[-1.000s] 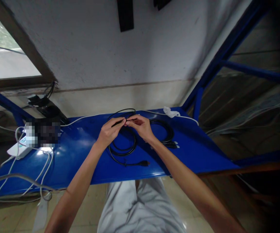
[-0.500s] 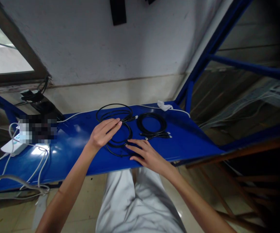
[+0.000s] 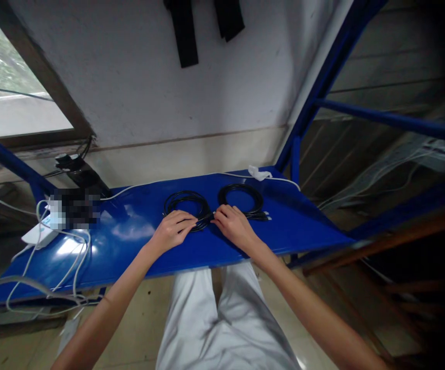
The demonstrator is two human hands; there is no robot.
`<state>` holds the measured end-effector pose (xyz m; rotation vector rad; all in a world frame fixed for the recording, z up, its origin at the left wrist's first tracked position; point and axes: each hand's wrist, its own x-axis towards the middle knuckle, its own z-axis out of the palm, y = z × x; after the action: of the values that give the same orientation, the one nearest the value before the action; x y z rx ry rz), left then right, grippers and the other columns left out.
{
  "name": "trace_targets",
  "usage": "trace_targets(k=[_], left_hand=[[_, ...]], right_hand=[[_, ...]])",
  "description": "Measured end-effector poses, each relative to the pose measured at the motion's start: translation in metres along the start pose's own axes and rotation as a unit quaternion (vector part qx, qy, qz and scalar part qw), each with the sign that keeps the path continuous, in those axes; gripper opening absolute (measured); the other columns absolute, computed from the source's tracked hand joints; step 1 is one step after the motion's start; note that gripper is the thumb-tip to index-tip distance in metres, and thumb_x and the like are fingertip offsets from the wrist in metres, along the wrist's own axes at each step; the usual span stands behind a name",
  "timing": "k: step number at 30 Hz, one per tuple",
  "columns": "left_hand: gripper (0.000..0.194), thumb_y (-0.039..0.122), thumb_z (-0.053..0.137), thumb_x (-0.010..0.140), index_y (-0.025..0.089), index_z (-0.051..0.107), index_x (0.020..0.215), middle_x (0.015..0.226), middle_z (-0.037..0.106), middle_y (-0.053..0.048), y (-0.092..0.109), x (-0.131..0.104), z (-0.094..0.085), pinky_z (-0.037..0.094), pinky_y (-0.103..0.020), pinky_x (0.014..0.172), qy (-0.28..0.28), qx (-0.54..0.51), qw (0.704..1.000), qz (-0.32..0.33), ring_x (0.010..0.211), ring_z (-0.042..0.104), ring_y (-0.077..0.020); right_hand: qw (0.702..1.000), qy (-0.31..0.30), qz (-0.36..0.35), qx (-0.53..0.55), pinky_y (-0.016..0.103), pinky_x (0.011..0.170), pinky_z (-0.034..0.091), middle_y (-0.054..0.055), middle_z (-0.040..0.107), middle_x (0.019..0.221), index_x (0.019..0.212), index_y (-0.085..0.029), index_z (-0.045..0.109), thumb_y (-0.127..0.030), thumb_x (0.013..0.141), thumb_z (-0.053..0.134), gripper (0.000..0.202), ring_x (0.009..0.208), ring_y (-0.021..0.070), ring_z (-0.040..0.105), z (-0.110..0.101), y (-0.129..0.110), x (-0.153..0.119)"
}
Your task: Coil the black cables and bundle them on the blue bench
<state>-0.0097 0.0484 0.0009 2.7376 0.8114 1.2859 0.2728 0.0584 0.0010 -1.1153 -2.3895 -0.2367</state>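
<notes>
A black cable (image 3: 186, 195) lies in loops on the blue table (image 3: 130, 257). My left hand (image 3: 175, 226) is closed on the near side of these loops, fingers pressed together on the cable. My right hand (image 3: 235, 224) pinches the same cable's end, near its plug, just right of the loops. Behind and beyond my right hand rests a second coiled black cable (image 3: 241, 187), its connector ends (image 3: 263, 216) pointing right. My fingers cover part of both coils.
At the left are a white power strip (image 3: 39, 234), tangled white cords (image 3: 79, 257) and a black cylindrical object (image 3: 86, 174). A white cord with a crumpled white piece (image 3: 259, 173) runs along the back edge. Blue frame posts (image 3: 295, 159) stand at both sides.
The loose, spread loops have been drawn into one coil. My left hand has moved down to its near side, and my right hand has gone from spread fingers to a pinch. The view has shifted slightly.
</notes>
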Motion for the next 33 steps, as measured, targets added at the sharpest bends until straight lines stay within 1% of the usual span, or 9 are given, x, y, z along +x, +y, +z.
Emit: trace_targets(k=[2, 5, 7, 9, 16, 21, 28, 30, 33], left_hand=[[0.024, 0.021, 0.069, 0.104, 0.024, 0.077, 0.126, 0.114, 0.080, -0.011, 0.005, 0.000, 0.000, 0.064, -0.048, 0.097, -0.049, -0.001, 0.998, -0.024, 0.110, 0.076, -0.0259], [0.041, 0.035, 0.074, 0.102, 0.024, 0.070, 0.141, 0.135, 0.073, -0.016, 0.012, 0.000, -0.001, 0.060, -0.055, 0.109, -0.114, 0.006, 0.991, -0.067, 0.128, 0.070, -0.0315], [0.054, 0.044, 0.077, 0.099, 0.025, 0.064, 0.148, 0.142, 0.069, -0.016, 0.012, 0.000, 0.000, 0.057, -0.056, 0.113, -0.131, 0.003, 0.987, -0.088, 0.133, 0.067, -0.0334], [0.055, 0.045, 0.075, 0.101, 0.025, 0.062, 0.151, 0.139, 0.069, -0.015, 0.008, 0.001, 0.002, 0.058, -0.053, 0.112, -0.134, -0.011, 0.986, -0.099, 0.130, 0.068, -0.0317], [0.036, 0.041, 0.070, 0.105, 0.024, 0.075, 0.136, 0.132, 0.071, -0.013, -0.009, 0.010, 0.013, 0.058, -0.047, 0.110, -0.153, -0.052, 0.981, -0.105, 0.123, 0.070, -0.0276], [0.035, 0.039, 0.072, 0.104, 0.024, 0.077, 0.135, 0.130, 0.072, -0.013, -0.018, 0.028, 0.019, 0.057, -0.046, 0.109, -0.170, -0.094, 0.975, -0.110, 0.121, 0.072, -0.0265], [0.055, 0.047, 0.090, 0.086, 0.024, 0.078, 0.134, 0.119, 0.079, -0.011, -0.034, 0.062, 0.009, 0.059, -0.041, 0.098, -0.227, -0.149, 0.954, -0.128, 0.105, 0.077, -0.0264], [0.052, 0.050, 0.092, 0.084, 0.022, 0.081, 0.127, 0.112, 0.081, -0.010, -0.037, 0.069, 0.003, 0.058, -0.039, 0.095, -0.205, -0.151, 0.957, -0.137, 0.101, 0.077, -0.0259], [0.036, 0.048, 0.083, 0.093, 0.021, 0.083, 0.117, 0.107, 0.082, -0.010, -0.047, 0.069, -0.008, 0.057, -0.037, 0.094, -0.077, -0.141, 0.973, -0.169, 0.099, 0.076, -0.0243]], right_hand=[[1.000, 0.000, 0.022, -0.001, 0.040, 0.089, 0.046, 0.012, 0.071, 0.110, 0.107, -0.020, 0.072, -0.032, 0.105, 0.070, 0.013, 0.101, 0.0287, 0.063, -0.005, 0.009, -0.002], [0.999, -0.011, 0.032, 0.023, 0.047, 0.098, 0.049, 0.017, 0.069, 0.131, 0.130, -0.019, 0.071, -0.047, 0.100, 0.075, 0.041, 0.117, 0.0350, 0.064, -0.017, 0.033, -0.011], [0.998, -0.027, 0.038, 0.046, 0.052, 0.107, 0.049, 0.019, 0.067, 0.141, 0.142, -0.020, 0.067, -0.051, 0.100, 0.075, 0.054, 0.127, 0.0372, 0.063, -0.025, 0.052, -0.019], [0.995, -0.060, 0.030, 0.077, 0.052, 0.111, 0.049, 0.018, 0.068, 0.141, 0.145, -0.021, 0.067, -0.049, 0.102, 0.072, 0.052, 0.132, 0.0361, 0.064, -0.032, 0.068, -0.026], [0.989, -0.099, 0.025, 0.104, 0.042, 0.097, 0.057, 0.017, 0.074, 0.119, 0.127, -0.018, 0.076, -0.036, 0.110, 0.057, 0.031, 0.109, 0.0291, 0.072, -0.038, 0.102, -0.032], [0.992, -0.115, 0.036, 0.028, 0.039, 0.089, 0.054, 0.016, 0.074, 0.107, 0.109, -0.017, 0.073, -0.033, 0.113, 0.052, 0.027, 0.101, 0.0284, 0.071, -0.038, 0.107, -0.027], [0.991, -0.091, 0.080, -0.060, 0.037, 0.078, 0.049, 0.016, 0.078, 0.100, 0.118, -0.016, 0.063, -0.036, 0.115, 0.046, 0.027, 0.088, 0.0302, 0.075, -0.039, 0.118, -0.028], [0.992, -0.077, 0.075, -0.072, 0.035, 0.074, 0.047, 0.015, 0.079, 0.097, 0.119, -0.015, 0.063, -0.038, 0.116, 0.045, 0.029, 0.085, 0.0296, 0.075, -0.042, 0.123, -0.027], [0.992, -0.051, 0.075, -0.092, 0.034, 0.071, 0.046, 0.016, 0.079, 0.094, 0.117, -0.014, 0.063, -0.039, 0.116, 0.043, 0.032, 0.083, 0.0293, 0.075, -0.049, 0.128, -0.026]])
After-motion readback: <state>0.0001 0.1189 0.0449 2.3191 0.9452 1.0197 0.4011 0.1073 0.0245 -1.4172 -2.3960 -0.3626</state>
